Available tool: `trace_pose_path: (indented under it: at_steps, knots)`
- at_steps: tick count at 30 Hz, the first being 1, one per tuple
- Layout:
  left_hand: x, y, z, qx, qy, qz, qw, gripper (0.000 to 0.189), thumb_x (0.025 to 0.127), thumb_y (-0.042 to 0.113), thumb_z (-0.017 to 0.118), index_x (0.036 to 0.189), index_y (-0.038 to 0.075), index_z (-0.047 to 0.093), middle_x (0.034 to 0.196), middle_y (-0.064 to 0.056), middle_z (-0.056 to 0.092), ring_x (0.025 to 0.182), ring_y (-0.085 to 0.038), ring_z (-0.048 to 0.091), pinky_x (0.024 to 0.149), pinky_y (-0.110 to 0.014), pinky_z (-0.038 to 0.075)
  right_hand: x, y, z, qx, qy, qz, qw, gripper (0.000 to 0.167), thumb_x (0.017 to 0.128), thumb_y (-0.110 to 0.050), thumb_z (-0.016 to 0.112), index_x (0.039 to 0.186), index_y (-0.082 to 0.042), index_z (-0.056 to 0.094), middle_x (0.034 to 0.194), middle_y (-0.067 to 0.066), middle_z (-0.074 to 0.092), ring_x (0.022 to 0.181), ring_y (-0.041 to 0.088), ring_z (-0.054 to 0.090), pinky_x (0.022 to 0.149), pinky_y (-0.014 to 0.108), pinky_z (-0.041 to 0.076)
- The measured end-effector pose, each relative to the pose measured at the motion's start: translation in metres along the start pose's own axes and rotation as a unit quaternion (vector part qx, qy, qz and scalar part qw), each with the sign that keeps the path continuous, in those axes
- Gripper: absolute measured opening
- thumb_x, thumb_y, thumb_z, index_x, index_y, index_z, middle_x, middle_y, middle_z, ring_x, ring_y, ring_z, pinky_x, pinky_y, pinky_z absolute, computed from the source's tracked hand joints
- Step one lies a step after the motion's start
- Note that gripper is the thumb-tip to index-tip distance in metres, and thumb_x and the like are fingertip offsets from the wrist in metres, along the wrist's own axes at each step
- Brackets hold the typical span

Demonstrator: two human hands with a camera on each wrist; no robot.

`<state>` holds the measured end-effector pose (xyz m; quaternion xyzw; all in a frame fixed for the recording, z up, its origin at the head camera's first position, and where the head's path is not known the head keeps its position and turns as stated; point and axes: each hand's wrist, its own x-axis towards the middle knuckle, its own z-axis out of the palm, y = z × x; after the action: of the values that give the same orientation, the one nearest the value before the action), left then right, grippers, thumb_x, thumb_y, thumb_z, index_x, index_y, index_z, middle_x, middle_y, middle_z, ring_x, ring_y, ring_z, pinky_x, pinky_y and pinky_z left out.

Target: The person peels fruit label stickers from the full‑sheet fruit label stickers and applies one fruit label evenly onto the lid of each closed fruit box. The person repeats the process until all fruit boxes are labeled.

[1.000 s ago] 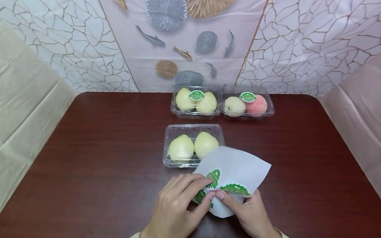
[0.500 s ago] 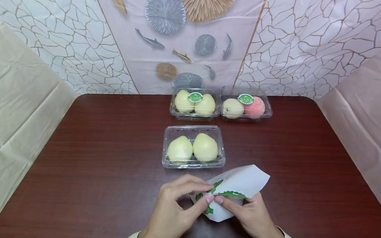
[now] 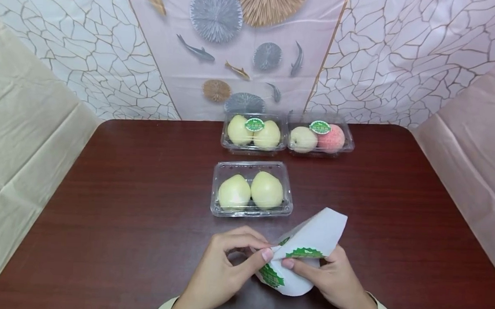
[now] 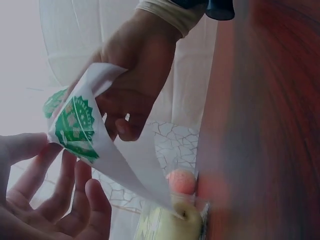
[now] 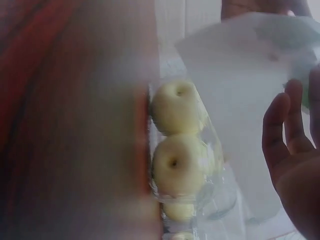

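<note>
A bent white sheet of round green stickers (image 3: 326,230) is between my two hands above the near part of the table. My left hand (image 3: 223,267) pinches its left edge between thumb and index finger, right at a green sticker (image 4: 76,127). On the other side my right hand (image 3: 337,280) grips the sheet, thumb on the front and fingers behind. Just beyond the hands is a clear plastic clamshell (image 3: 230,168), closed. Inside it lie two pale yellow-green pears, the left pear (image 3: 234,192) and the right pear (image 3: 266,190); no sticker shows on its lid.
Farther back, two clear clamshells stand side by side with green stickers on their lids. The left clamshell (image 3: 253,148) holds two pears; the right clamshell (image 3: 350,146) holds a pale fruit and a pink-red fruit (image 3: 331,138). A patterned cloth (image 3: 251,59) hangs behind the table.
The sheet has folded and turned in the hands, uncovering the front clamshell. My left thumb and index finger have drawn slightly left and away from the right thumb, pinching the sheet's edge.
</note>
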<state>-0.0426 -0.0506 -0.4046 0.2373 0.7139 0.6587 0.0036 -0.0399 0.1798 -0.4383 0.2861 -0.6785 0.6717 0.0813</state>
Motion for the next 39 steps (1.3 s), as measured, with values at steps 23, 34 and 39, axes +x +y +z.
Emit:
trace_pose_path:
  at_steps: [23, 34, 39]
  knots:
    - [0.006, 0.000, -0.009, 0.028, 0.178, 0.005, 0.9837, 0.016, 0.095, 0.001, 0.076, 0.086, 0.015, 0.075, 0.087, -0.002, 0.071, 0.078, -0.017, 0.065, 0.069, -0.027, 0.056, 0.031, -0.010, -0.107, -0.203, 0.097, 0.386, 0.8947, 0.085, 0.101, -0.025, 0.074, 0.158, 0.008, 0.019, 0.099, 0.007, 0.073, 0.070, 0.010, 0.071, 0.056, 0.031, 0.056]
    - [0.006, 0.000, -0.011, 0.059, 0.194, 0.023, 0.9790, 0.016, 0.093, 0.005, 0.079, 0.087, 0.019, 0.078, 0.086, 0.003, 0.073, 0.073, -0.015, 0.065, 0.066, -0.025, 0.054, 0.027, 0.008, -0.140, -0.390, 0.049, 0.413, 0.8216, 0.091, 0.103, -0.039, 0.069, 0.155, 0.019, 0.021, 0.128, 0.039, 0.053, 0.107, 0.041, 0.059, 0.090, 0.047, 0.050]
    - [0.006, -0.003, -0.013, 0.108, 0.208, 0.088, 0.9681, 0.015, 0.092, 0.003, 0.081, 0.088, 0.018, 0.078, 0.086, 0.003, 0.072, 0.071, -0.012, 0.061, 0.063, -0.024, 0.051, 0.030, 0.006, -0.107, -0.435, 0.111, 0.337, 0.8277, 0.086, 0.101, -0.032, 0.073, 0.156, 0.015, 0.027, 0.142, 0.043, 0.033, 0.130, 0.057, 0.034, 0.095, 0.063, 0.044]
